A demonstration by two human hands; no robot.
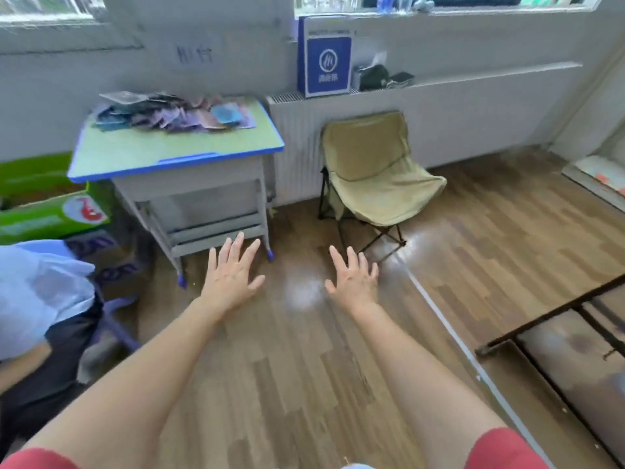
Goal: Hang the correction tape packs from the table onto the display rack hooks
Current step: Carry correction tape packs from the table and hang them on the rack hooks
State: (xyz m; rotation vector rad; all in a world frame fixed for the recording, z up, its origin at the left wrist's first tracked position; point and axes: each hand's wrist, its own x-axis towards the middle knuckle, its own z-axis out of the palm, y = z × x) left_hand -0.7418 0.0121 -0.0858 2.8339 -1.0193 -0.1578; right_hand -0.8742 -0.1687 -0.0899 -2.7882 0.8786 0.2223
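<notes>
1. The correction tape packs (172,113) lie in a loose, overlapping heap at the far end of the table (176,148), close to the wall. The view is too blurred for us to count them.
2. The table, green-topped with a blue rim, stands ahead and to our left, just beside a white radiator (297,147).
3. Our left hand (231,275) and right hand (355,280) reach out over the wooden floor, palms down. The fingers are straight and spread wide and hold nothing. Both hands are well short of the table.
4. We judge the step in hand to be the approach and first pick-up. To do it well, we should step in until the heap is within easy reach. We should then lift one pack off the top rather than drag the pile, and pinch it near its hanging end so it is ready for a hook.
5. A dark metal frame (554,311) at lower right may be the display rack. We can see no hooks on it and cannot tell for sure.
6. A beige folding chair (372,164) stands right of the table. A person in a pale blue top (37,292) is at the left edge, near the table legs, and we should give them room as we step in.
</notes>
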